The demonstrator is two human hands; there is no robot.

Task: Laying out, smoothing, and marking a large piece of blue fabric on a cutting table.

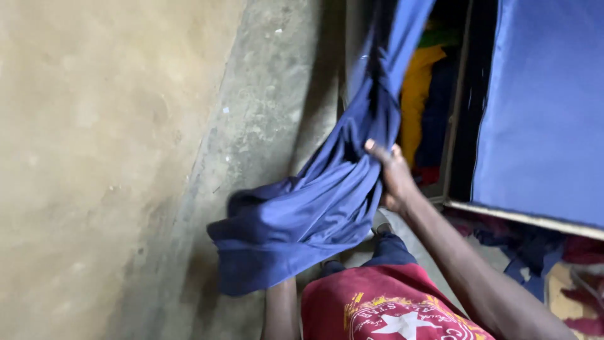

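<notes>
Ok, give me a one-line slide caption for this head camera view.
Right hand grips a blue garment beside an open wardrobe; the left hand is hidden under the cloth.

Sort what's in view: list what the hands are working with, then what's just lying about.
In hand:
- blue cloth
- right hand, gripping the cloth
- left hand, hidden under the cloth; only its forearm shows

Lying about:
- yellow garment in the open cupboard
- blue door panel
- patterned fabric on the floor
- wall

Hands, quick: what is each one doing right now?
Right hand: fingers closed on the blue cloth.
Left hand: hidden under the same cloth; cannot be told.
</notes>
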